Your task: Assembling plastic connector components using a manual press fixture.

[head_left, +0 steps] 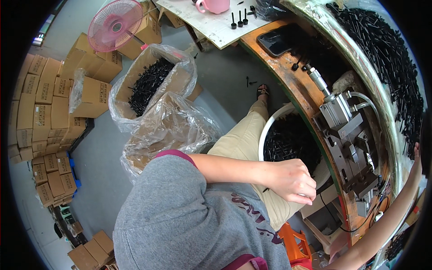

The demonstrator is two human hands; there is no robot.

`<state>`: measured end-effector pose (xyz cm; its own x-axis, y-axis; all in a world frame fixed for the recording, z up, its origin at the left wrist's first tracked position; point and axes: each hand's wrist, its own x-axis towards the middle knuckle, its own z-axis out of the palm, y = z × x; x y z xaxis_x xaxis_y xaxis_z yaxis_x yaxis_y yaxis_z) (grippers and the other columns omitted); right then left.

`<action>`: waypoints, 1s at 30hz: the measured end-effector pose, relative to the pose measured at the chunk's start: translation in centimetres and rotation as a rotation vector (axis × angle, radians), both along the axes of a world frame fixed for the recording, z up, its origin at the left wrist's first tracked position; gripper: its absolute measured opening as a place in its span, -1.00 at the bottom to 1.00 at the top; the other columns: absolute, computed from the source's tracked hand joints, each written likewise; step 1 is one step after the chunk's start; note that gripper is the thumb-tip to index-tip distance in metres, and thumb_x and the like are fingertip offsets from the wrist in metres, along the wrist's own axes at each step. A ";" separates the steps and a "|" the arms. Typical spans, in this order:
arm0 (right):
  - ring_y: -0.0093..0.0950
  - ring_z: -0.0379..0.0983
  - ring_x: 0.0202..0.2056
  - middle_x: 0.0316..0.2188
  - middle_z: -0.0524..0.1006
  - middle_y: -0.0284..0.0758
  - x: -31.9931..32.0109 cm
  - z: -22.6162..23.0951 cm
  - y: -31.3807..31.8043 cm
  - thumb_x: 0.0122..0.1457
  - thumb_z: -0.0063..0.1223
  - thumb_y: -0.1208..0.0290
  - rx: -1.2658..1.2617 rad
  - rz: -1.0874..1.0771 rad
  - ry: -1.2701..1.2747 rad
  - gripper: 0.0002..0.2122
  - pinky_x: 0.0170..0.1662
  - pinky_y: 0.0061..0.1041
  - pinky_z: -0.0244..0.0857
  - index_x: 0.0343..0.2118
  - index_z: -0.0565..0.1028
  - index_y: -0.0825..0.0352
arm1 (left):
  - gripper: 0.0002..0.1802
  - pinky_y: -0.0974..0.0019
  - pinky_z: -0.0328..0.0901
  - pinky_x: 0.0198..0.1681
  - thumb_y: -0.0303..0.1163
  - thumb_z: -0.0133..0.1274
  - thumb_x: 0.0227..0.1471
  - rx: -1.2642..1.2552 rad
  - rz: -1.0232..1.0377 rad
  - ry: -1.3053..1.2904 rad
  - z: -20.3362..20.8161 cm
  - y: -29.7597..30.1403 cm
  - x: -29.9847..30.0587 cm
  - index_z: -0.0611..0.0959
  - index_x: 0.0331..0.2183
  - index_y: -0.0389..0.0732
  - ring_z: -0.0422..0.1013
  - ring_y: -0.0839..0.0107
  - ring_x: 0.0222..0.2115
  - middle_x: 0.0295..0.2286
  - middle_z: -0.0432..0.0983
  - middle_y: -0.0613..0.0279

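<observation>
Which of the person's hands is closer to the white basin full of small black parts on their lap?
The left hand. It rests at the near rim of the white basin, beside the black parts. The right hand is far off, reaching up along the metal tray's edge.

The white basin of black parts lies open from above; the grey metal fixture and wooden bench edge crowd its right side, the knee its left.

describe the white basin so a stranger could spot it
Start at the curved wooden workbench. Just inside its curve, on the person's lap, sits the white basin, round and full of small black parts, with the left hand at its rim. The neighbouring containers are bag-lined cardboard boxes.
</observation>
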<state>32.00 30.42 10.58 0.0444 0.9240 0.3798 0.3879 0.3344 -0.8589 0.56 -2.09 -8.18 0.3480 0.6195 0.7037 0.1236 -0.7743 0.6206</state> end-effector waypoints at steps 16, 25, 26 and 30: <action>-0.13 0.51 0.02 -0.05 0.52 0.02 5.1 0.4 1.3 0.25 0.05 0.63 0.017 0.161 0.486 -0.76 0.09 -0.40 0.50 -0.08 0.42 0.68 | -0.82 0.43 0.33 -0.53 -0.38 0.32 -0.09 -0.060 -0.036 0.183 2.2 1.5 0.1 0.75 -0.34 -0.13 0.51 0.49 -0.57 -0.47 0.65 0.36; -0.32 0.59 -0.10 -0.16 0.58 -0.02 2.7 -1.8 -3.0 0.28 0.07 0.53 0.017 0.162 0.377 -0.75 0.05 -0.50 0.52 -0.06 0.46 0.60 | -0.83 0.43 0.39 -0.47 -0.52 0.29 -0.12 -0.018 0.036 0.120 5.2 3.5 -0.2 0.74 -0.35 -0.21 0.60 0.40 -0.48 -0.44 0.68 0.23; -0.32 0.59 -0.09 -0.14 0.58 -0.04 2.9 -2.1 -2.5 0.26 0.10 0.52 -0.088 0.203 0.352 -0.73 0.03 -0.51 0.53 -0.05 0.46 0.60 | -0.83 0.43 0.40 -0.45 -0.54 0.28 -0.12 0.009 0.054 0.097 5.8 4.0 -0.1 0.74 -0.35 -0.23 0.60 0.39 -0.47 -0.44 0.68 0.21; -0.39 0.60 -0.12 -0.16 0.59 -0.17 1.1 -4.0 -3.4 0.21 0.15 0.54 -0.213 0.168 0.295 -0.75 -0.03 -0.56 0.53 -0.07 0.51 0.52 | -0.77 0.40 0.42 -0.41 -0.55 0.26 -0.16 0.007 0.071 0.079 6.5 4.4 0.4 0.73 -0.32 -0.26 0.60 0.32 -0.42 -0.36 0.67 0.14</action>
<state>33.08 27.04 6.54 -0.0355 0.9844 0.1723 0.0696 0.1745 -0.9822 0.94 2.30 -1.63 0.3581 0.6396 0.6802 0.2271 -0.7663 0.6011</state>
